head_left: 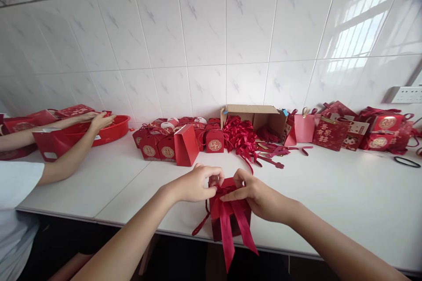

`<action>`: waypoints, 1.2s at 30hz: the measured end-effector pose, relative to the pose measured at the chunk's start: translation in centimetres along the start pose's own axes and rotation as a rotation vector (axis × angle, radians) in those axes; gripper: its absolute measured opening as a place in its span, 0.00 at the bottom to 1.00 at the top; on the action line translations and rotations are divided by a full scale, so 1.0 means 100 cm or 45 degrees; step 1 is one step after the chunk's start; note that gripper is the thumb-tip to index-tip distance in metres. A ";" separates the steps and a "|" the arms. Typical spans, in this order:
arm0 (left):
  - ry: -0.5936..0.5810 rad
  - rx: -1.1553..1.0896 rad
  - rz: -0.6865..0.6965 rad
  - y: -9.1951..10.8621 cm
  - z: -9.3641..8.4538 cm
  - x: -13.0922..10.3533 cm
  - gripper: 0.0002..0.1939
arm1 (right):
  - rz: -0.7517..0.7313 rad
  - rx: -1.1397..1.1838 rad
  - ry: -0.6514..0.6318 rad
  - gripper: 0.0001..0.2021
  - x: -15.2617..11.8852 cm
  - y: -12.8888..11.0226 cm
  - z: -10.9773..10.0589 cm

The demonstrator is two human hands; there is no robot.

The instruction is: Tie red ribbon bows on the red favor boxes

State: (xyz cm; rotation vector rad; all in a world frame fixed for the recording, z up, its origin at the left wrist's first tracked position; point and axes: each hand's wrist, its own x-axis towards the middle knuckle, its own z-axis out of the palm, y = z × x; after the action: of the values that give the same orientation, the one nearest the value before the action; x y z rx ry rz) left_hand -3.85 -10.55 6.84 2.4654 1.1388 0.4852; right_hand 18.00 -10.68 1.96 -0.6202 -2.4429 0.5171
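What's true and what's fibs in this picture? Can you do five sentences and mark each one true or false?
1. The left hand and right hand are both at a red ribbon. True.
2. The ribbon's two tails point up at the wall. False: they hang down the front of a small red box.
3. A pile of loose ribbons lies at the opening of the cardboard box. True.
4. A co-worker's hand is at the red basin. True.
5. The black ring is on the wall. False: the black ring lies on the white table, far to the right.
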 end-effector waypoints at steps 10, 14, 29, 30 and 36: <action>-0.052 0.037 0.073 -0.005 0.001 0.007 0.07 | -0.050 0.048 0.006 0.20 0.000 0.003 0.000; -0.098 0.010 0.062 -0.004 -0.002 0.008 0.02 | -0.033 0.058 -0.012 0.21 0.001 0.003 -0.001; -0.197 -0.463 0.126 -0.012 0.000 0.016 0.04 | -0.095 0.190 -0.043 0.22 0.002 0.000 -0.002; -0.174 -0.391 0.118 -0.012 0.000 0.017 0.04 | -0.085 0.181 -0.050 0.22 0.001 0.000 -0.001; -0.085 -0.014 0.069 -0.017 -0.002 0.019 0.06 | -0.015 0.127 -0.090 0.29 0.000 0.005 0.003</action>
State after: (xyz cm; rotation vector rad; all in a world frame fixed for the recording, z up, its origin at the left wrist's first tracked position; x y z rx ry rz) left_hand -3.88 -7.98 6.49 2.4891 1.0426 0.4204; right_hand 17.98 -10.28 1.50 -0.5545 -2.4673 0.6622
